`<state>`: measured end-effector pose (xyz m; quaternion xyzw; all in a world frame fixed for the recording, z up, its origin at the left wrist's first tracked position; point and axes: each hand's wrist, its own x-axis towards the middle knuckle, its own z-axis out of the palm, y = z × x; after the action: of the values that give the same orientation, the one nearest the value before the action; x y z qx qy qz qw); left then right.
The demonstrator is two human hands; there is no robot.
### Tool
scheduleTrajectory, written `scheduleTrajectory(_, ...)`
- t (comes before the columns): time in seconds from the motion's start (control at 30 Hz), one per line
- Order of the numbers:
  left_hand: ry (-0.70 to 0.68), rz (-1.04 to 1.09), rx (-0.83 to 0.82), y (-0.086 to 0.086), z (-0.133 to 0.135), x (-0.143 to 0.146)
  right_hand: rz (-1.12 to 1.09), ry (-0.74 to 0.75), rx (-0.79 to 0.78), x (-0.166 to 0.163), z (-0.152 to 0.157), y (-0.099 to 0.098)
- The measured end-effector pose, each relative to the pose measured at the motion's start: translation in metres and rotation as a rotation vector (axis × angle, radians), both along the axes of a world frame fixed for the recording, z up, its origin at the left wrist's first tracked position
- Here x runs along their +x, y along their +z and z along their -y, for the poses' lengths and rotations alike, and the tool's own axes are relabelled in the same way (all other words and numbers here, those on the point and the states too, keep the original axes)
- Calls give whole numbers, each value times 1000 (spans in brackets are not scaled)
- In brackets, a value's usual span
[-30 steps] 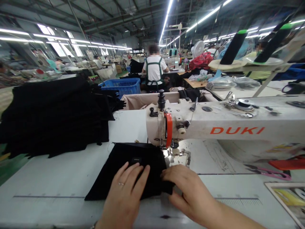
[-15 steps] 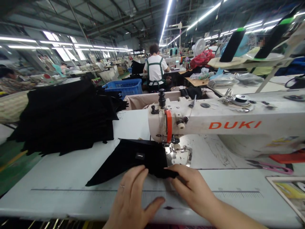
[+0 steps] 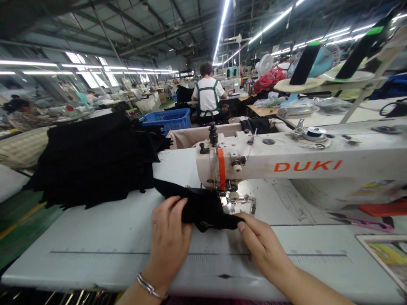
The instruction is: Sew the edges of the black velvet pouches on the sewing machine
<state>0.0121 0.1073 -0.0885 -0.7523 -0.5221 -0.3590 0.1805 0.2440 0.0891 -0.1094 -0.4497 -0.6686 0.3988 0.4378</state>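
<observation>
A black fabric piece (image 3: 203, 205) lies on the sewing machine's table, its far right part beside the needle area and presser foot (image 3: 233, 197). My right hand (image 3: 265, 241) pinches its near right corner between thumb and fingers. At the left part of the cloth, my left hand (image 3: 170, 237) has its fingers over the top and grips a raised fold; the thumb is partly hidden. The near edge is bunched up, and the small label on the cloth is out of sight. The white sewing machine (image 3: 305, 159) bears orange lettering and an orange guard.
A tall stack of black fabric pieces (image 3: 95, 161) stands at the table's left. Pink-handled thread snips (image 3: 365, 221) lie at the right. Behind are a blue crate (image 3: 170, 118), black thread cones (image 3: 305, 63) and a seated co-worker (image 3: 208, 93). A printed ruler (image 3: 104, 253) runs along the front.
My left hand has moved from lying over the cloth's near edge to gripping its left part, folding it up and covering the label. My right hand keeps the corner, slightly further right.
</observation>
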Motion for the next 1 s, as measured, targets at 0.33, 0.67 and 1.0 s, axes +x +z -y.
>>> scheduleTrajectory(0.33, -111, -59, -204, 10, -13, -30, -46, -22, 5, 0, -6, 4)
scheduleTrajectory(0.67, -131, -94, 13, 66, 35, -87, 408, 300, 425, -8, 16, 0)
scheduleTrajectory(1.0, -463, -518, -520, 9, -28, 23, 818, 186, 349, 53, -28, 26)
